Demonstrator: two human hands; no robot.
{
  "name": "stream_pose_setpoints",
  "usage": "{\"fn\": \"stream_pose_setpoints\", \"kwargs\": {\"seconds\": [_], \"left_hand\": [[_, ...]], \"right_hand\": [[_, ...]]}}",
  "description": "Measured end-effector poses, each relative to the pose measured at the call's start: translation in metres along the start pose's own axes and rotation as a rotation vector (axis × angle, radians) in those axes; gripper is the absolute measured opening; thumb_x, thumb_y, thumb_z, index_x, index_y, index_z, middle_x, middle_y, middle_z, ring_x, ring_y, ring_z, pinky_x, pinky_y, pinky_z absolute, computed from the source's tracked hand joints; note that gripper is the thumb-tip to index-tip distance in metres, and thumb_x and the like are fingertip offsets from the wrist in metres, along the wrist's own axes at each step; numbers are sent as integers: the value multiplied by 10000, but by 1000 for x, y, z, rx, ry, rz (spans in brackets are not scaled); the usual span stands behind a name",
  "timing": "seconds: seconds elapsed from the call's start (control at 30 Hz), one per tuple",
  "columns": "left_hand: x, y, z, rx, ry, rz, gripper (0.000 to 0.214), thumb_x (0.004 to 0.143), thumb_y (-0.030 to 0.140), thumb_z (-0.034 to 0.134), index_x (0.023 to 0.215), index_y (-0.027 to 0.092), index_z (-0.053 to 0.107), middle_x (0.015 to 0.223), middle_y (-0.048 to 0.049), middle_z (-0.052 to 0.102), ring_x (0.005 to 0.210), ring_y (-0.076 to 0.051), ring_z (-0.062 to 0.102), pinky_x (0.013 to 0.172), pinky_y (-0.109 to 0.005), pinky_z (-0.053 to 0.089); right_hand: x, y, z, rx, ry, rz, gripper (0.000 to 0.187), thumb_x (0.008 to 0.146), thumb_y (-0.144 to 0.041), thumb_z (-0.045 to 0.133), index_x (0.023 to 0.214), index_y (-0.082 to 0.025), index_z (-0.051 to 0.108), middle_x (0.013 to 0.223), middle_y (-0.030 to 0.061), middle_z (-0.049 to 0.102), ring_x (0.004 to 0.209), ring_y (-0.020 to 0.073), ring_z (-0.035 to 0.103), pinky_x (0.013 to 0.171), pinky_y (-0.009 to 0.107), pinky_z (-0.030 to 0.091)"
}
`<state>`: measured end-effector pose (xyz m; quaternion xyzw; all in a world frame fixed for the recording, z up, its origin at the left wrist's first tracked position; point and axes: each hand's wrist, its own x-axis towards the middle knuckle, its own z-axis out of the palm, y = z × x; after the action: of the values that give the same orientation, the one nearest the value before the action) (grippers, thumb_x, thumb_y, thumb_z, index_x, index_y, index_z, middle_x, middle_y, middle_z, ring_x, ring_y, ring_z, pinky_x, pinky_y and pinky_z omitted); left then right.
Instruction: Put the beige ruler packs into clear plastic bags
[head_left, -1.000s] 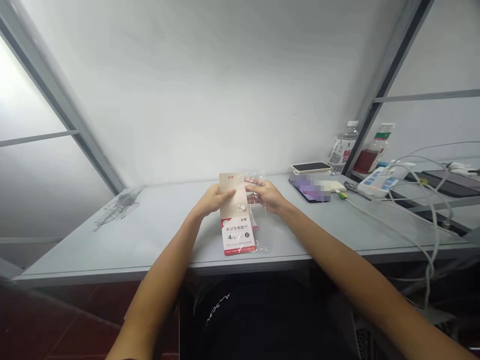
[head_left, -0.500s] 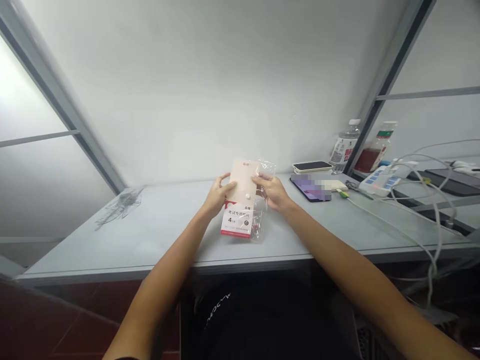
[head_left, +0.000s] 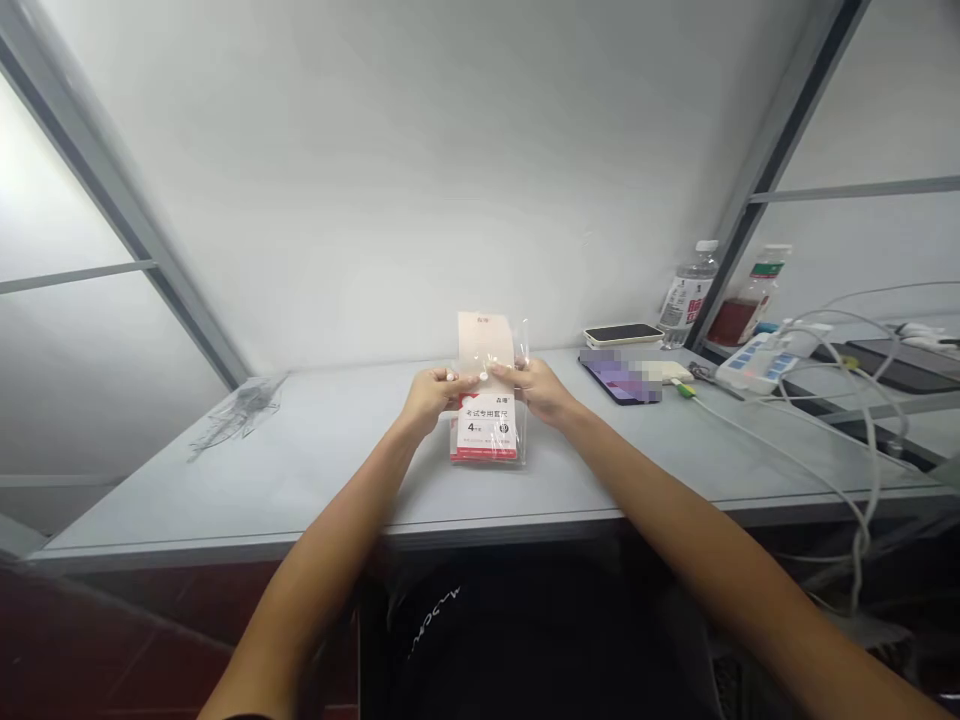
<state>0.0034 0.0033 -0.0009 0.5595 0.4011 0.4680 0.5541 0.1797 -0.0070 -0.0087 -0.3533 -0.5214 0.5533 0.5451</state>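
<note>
Both hands hold a flat ruler-set pouch (head_left: 487, 428) upright above the table, at the middle of the head view. Its pale pink upper part has a small white snap button, and its lower part is a white and red label with printed characters. Clear plastic (head_left: 523, 440) shows along the pouch's right edge. My left hand (head_left: 429, 402) grips the left side, thumb pointing at the button. On the right side my right hand (head_left: 541, 388) pinches the pouch, its thumb lying on the front near the button. Fingers behind the pouch are mostly hidden.
The white table (head_left: 322, 450) meets a pale wall. To the right lie a phone with a lit screen (head_left: 619, 380), a second phone (head_left: 624, 333), a power strip (head_left: 757, 360) and white cables (head_left: 795, 455). Two bottles (head_left: 686, 295) stand behind. Dark scribble-like marks (head_left: 244, 410) show at left.
The pouch has turned from a slight tilt to nearly straight. Both thumbs have come closer to the button, and the clear plastic now lies flatter along the right edge.
</note>
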Motion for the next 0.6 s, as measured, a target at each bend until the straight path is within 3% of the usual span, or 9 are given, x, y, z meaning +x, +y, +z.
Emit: {"fn": "stream_pose_setpoints", "kwargs": {"seconds": [0.17,0.33,0.5,0.6], "left_hand": [[-3,5,-2,35,-120,17,320,697,468,638,770,156,624,757,-45,630,571,-102,580,522,-240,456],[-1,4,-5,79,-83,2,353,635,451,703,687,114,608,728,-62,637,621,-146,616,602,-289,503],[0,3,-3,79,-100,64,401,686,497,640,866,139,642,849,-71,653,675,-153,619,638,-320,523],[-1,3,-1,84,-77,85,368,665,467,668,815,132,633,804,-52,650,694,-144,608,649,-305,523]], "right_hand": [[1,-3,-2,27,9,-4,382,597,-319,773,923,-169,641,916,70,696,801,207,651,731,328,519],[0,-2,-4,-34,-8,-46,451,559,-311,790,954,-169,624,845,58,701,754,216,655,701,347,520],[-1,-2,-2,-59,-58,-88,406,580,-324,768,931,-160,644,834,54,695,745,202,646,682,324,514],[-3,-3,-1,-79,-61,-52,389,568,-310,772,907,-155,658,832,57,699,735,206,648,668,322,515]]}}
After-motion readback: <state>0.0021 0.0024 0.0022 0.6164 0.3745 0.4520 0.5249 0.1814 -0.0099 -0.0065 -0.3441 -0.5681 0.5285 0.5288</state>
